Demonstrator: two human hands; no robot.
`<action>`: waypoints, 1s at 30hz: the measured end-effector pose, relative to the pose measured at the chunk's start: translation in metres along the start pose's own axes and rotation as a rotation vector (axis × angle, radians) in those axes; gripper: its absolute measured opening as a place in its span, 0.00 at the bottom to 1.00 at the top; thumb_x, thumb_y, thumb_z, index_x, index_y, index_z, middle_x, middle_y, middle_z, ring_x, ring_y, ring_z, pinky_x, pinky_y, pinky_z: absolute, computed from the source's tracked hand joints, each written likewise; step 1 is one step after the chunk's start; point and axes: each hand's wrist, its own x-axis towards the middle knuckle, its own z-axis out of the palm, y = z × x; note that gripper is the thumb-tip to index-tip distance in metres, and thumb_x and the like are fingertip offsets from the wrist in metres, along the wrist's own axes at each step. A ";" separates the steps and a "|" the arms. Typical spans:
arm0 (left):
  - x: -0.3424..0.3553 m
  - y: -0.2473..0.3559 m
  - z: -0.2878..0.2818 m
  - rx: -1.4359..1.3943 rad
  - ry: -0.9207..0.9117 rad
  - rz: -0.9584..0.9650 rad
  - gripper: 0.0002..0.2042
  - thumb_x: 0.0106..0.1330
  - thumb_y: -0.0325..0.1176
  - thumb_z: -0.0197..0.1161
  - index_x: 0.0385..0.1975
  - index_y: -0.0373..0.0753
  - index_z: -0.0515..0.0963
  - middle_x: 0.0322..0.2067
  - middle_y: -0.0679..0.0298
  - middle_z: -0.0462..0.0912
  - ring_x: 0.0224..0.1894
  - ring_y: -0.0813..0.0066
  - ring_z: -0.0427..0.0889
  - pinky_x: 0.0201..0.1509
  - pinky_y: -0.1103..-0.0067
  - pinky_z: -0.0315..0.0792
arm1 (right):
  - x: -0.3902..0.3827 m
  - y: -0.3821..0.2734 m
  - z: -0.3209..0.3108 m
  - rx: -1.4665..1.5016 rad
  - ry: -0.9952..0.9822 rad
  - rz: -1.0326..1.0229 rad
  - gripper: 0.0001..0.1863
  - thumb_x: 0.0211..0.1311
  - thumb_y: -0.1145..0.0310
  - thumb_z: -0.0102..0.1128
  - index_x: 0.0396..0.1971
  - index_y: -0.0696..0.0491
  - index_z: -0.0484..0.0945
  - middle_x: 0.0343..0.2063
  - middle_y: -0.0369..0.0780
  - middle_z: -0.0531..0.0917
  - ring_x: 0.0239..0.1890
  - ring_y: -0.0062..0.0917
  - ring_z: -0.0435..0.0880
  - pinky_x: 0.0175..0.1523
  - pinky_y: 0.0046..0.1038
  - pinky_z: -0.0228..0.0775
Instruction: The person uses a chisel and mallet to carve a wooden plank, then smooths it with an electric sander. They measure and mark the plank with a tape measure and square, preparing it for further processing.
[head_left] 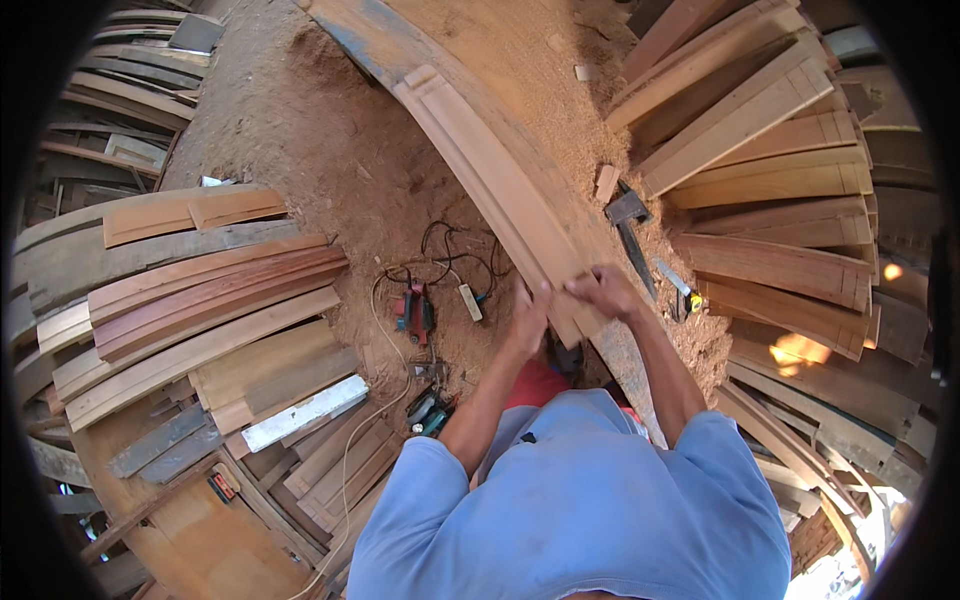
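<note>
A long pale wooden board (480, 180) with a grooved, stepped edge lies lengthwise on a sawdust-strewn workbench plank (570, 150), its near end close to my body. My left hand (527, 318) is closed round the board's left edge, thumb on top. Opposite it, my right hand (608, 293) has its fingers curled over the right side, tips pressed to the upper face. The undersides of both hands are hidden. Right of the board, a dark-headed hammer-like tool (628, 210) lies in the shavings, near a small wood block (607, 183) and a yellow tape measure (694, 301).
Stacked boards (770, 260) line the right side; more planks (220, 290) lie at left. On the ground left of the bench are a red power tool (414, 312), a teal power tool (428, 413), a white power strip (469, 302) and tangled cords. A white-painted board (305, 413) lies nearby.
</note>
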 end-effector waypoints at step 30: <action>-0.153 -0.112 -0.242 0.531 0.386 -0.557 0.23 0.69 0.44 0.63 0.54 0.32 0.79 0.45 0.50 0.86 0.50 0.63 0.85 0.56 0.71 0.76 | 0.154 -0.040 0.061 -0.750 0.469 -0.217 0.44 0.55 0.51 0.70 0.65 0.63 0.66 0.59 0.60 0.73 0.65 0.52 0.70 0.69 0.48 0.61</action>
